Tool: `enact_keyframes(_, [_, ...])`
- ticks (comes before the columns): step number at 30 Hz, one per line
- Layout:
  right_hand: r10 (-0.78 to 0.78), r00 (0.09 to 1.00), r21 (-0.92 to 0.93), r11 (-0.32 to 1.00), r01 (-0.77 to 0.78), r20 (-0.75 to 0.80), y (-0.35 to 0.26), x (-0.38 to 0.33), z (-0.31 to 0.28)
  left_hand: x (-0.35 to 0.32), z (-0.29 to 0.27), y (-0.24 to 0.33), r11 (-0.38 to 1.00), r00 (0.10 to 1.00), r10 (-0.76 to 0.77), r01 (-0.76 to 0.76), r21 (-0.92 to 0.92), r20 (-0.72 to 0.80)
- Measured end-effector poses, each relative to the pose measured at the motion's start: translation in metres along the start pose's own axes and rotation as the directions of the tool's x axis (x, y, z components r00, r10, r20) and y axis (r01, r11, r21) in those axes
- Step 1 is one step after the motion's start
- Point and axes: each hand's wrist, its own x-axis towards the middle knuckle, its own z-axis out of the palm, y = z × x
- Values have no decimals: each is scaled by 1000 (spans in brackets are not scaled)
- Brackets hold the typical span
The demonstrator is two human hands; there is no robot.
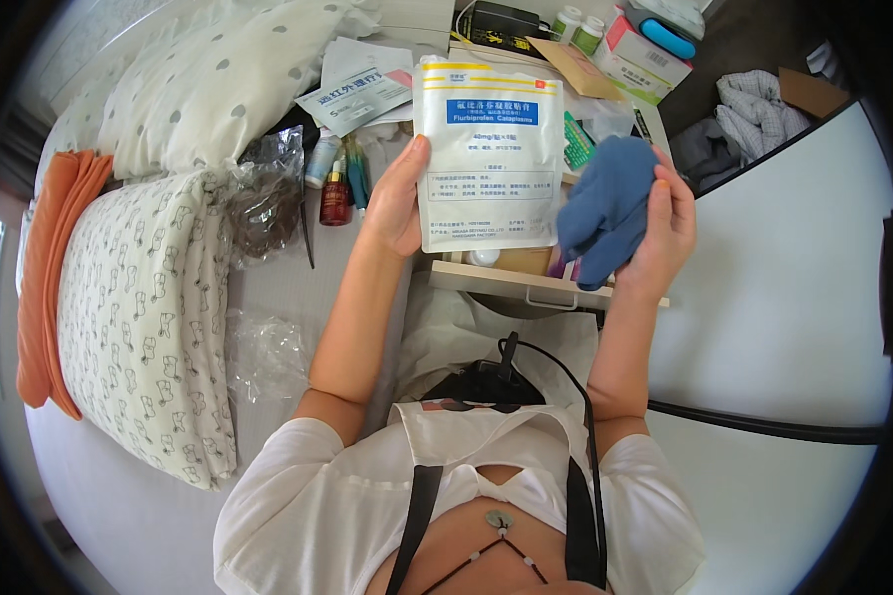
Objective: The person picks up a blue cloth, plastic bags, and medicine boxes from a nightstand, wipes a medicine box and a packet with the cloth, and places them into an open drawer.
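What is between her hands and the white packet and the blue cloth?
Nothing visible. The left hand already grips the white packet by its edge, and the right hand holds the blue cloth directly.

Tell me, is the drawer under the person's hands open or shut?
Open. The drawer is pulled out toward the person, and small items show inside it, below the white packet and the blue cloth.

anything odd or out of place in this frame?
Nothing spilled or damaged. The clutter stands out: small bottles lie loose on the bed beside crumpled clear plastic bags, and the drawer hangs open. The left hand holds a white pouch, the right hand a bunched blue cloth.
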Motion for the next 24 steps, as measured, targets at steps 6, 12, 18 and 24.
enact_keyframes(6, [-368, 730, -312, 727, 612, 576, -11, -16, 48, 0, 1, -1, 998, 997, -24, 28, -62, 68])
enact_keyframes(12, [-248, 725, -454, 639, 621, 642, 11, -38, 63, 1, 2, -2, 999, 990, -22, 26, -32, 138])
enact_keyframes(18, [-397, 660, -430, 527, 733, 638, 35, -54, 65, 1, -10, -5, 995, 990, 16, -2, -98, 138])
enact_keyframes(24, [-483, 386, -129, 483, 866, 786, 21, -63, 78, -2, -16, -2, 934, 951, -125, 209, -288, 284])
